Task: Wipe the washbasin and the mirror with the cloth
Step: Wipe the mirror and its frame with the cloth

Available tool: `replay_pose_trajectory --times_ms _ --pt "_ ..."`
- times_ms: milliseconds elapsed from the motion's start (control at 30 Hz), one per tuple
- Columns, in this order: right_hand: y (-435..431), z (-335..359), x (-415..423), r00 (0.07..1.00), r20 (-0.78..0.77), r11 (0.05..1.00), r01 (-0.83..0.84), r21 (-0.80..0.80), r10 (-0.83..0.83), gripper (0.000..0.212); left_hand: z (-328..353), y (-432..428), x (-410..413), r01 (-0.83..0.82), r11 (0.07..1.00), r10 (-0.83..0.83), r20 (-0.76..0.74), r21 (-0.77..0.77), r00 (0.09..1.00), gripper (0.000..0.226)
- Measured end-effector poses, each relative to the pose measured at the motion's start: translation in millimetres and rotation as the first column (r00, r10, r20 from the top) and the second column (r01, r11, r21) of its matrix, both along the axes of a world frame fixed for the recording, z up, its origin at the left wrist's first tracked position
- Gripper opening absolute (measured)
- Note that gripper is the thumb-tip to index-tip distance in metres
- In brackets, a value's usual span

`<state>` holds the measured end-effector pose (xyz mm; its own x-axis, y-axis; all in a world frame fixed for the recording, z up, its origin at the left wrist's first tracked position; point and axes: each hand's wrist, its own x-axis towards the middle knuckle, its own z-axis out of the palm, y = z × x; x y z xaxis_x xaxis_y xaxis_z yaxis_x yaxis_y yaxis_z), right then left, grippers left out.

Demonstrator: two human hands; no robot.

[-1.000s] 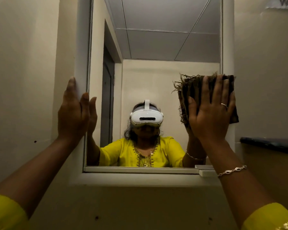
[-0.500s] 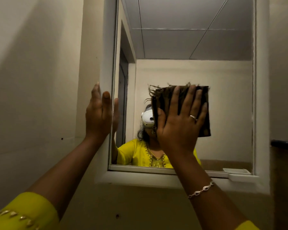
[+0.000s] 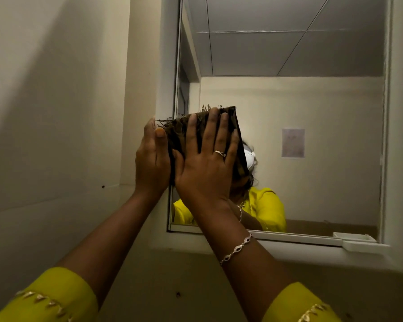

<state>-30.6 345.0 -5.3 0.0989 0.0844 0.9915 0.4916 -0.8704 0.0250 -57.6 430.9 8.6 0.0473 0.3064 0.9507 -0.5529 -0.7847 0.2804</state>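
Cloth [image 3: 176, 135] on mirror [image 3: 289, 101] (R hand [image 3: 205, 168] flat)

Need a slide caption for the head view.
Right hand presses dark cloth flat on mirror, by its left edge; left hand rests on frame.

Your cloth [image 3: 178, 138] was dark brown, folded into a flat pad with a frayed, stringy upper edge. It lay pressed against the glass at the left edge of the mirror [image 3: 312, 112], about mid-height. The white-framed mirror hung upright on the wall, its glass dim but reflecting clearly.
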Motion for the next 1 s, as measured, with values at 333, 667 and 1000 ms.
replay_pose_trajectory --times_ms 333,667,1000 --pt "-42 -5 14 0.992 0.065 0.993 -0.104 -0.046 0.107 0.060 -1 0 0 -0.204 0.979 0.203 0.026 0.010 0.979 0.057" --pt "-142 -17 45 0.998 0.050 0.999 -0.023 -0.039 0.025 0.058 -17 0 -1 -0.290 0.953 0.292 -0.011 0.085 0.956 0.046" --pt "-204 -23 64 0.998 0.016 0.998 0.054 0.020 -0.054 0.059 -50 3 -5 -0.257 0.964 0.262 -0.089 0.062 0.961 0.050"
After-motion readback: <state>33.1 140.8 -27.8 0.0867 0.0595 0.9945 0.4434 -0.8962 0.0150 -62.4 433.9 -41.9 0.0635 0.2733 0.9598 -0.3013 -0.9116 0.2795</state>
